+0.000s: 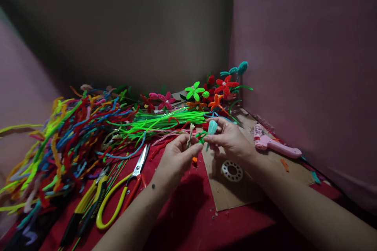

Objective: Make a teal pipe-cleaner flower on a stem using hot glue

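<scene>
My left hand (176, 156) is closed in a pinch on a thin stem with a whitish tip (191, 130) and a bright green pipe cleaner (201, 136). My right hand (228, 137) is closed too, its fingers pinching a small teal pipe-cleaner bud (211, 127) right beside the green piece. Both hands meet above the red cloth (188, 211) and the edge of a cardboard sheet (235, 196).
A big heap of loose coloured pipe cleaners (64, 137) fills the left. Finished pipe-cleaner flowers (206, 92) stand at the back. Yellow-handled scissors (123, 192) and pliers (88, 204) lie front left. A pink glue gun (273, 144) and a white round spool (232, 171) rest on the cardboard.
</scene>
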The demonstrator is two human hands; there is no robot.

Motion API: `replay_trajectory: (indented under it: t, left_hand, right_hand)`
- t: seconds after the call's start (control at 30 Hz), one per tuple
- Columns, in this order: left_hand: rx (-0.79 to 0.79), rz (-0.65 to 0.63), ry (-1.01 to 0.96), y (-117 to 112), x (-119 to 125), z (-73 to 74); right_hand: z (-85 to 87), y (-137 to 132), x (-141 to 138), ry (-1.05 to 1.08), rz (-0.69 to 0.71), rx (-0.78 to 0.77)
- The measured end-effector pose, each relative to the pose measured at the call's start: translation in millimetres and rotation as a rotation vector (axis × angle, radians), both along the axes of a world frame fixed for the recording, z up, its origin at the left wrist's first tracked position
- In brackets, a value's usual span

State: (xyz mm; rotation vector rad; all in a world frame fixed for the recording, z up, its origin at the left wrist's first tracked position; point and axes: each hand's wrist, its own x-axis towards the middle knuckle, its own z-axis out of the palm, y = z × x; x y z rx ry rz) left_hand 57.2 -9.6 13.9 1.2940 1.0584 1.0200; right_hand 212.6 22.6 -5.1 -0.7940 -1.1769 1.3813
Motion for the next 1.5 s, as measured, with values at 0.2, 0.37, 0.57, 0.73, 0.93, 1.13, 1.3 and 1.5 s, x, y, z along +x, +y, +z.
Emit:
replay_trajectory:
  t: [0.2,0.37,0.57,0.73,0.93,1.13,1.3,1.5]
  left_hand:
    - [0.256,0.08,0.258,-6,5,-3.9]
    - [0.147,0.045,0.286,-5,-1,0.0]
    - [0.057,0.043,0.205,-4,-1,6.8]
    - [-0.028,0.004,0.19,-3,-1,5.7]
    - [-0.158,-0.073,0.023,2,-12,-1.9]
    - [-0.24,-0.017,-0.13,7,-13,-1.4]
    - [-0.263,0.017,-0.17,8,-12,-3.0]
    - [-0.267,0.079,-0.195,8,-7,-1.5]
  right_hand:
    - [-4.2,-12,-12,0.143,0.137,0.031]
    - [-1.5,-12,-4,0.146,0.19,-0.008]
    - [-3.5,-8,0,0.251,0.176,-0.128]
    - [-2.5,-13,-2,0.261,0.202,-0.205]
    - [-7.1,-15,-5,0.305,0.299,-0.38]
    - [4.0,-14,9,0.159,0.218,-0.221]
    - [12.6,-21,69,-0.343,-0.288,0.179]
    - [-24.0,-37,140,-1.531,-0.616,0.414]
